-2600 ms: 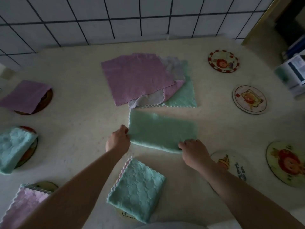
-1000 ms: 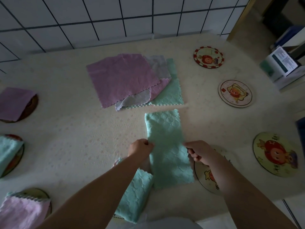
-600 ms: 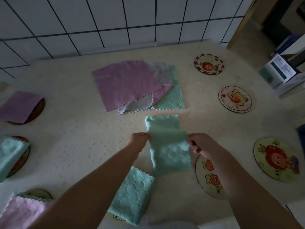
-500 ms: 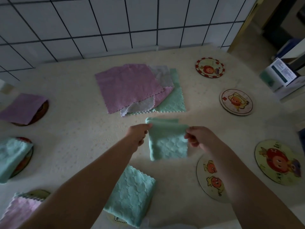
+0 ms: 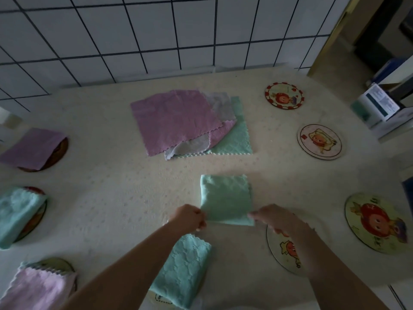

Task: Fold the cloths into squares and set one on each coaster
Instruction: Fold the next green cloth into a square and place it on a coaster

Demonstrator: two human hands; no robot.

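You've got a mint green cloth (image 5: 225, 199) folded into a rough square, lying flat on the cream table (image 5: 111, 198) a bit right of centre. Your left hand (image 5: 188, 218) pinches its near left corner and your right hand (image 5: 273, 219) pinches the near right corner, fingers curled onto the edge on both sides. The right one's a little blurry, but the grip still reads fine.

Just under your right wrist there's a bare coaster (image 5: 282, 249) with a cartoon print, touching or nearly touching the cloth's near right corner. Three more bare coasters sit along the right side: a big one (image 5: 377, 222) at mid-right, one (image 5: 319, 142) farther back, and a red-rimmed one (image 5: 284, 95) at the far right.

Near you, under your left forearm, a teal folded cloth (image 5: 185, 269) covers most of a coaster. Down the left edge, three coasters already carry folded cloths: purple (image 5: 31, 147) farthest, teal (image 5: 17, 214) in the middle, pink (image 5: 35, 289) nearest.

At the far centre there's a loose stack of unfolded cloths (image 5: 178, 121): purple on top, grey under it, green at the bottom sticking out on the right. Tiled wall (image 5: 156, 30) behind the table.
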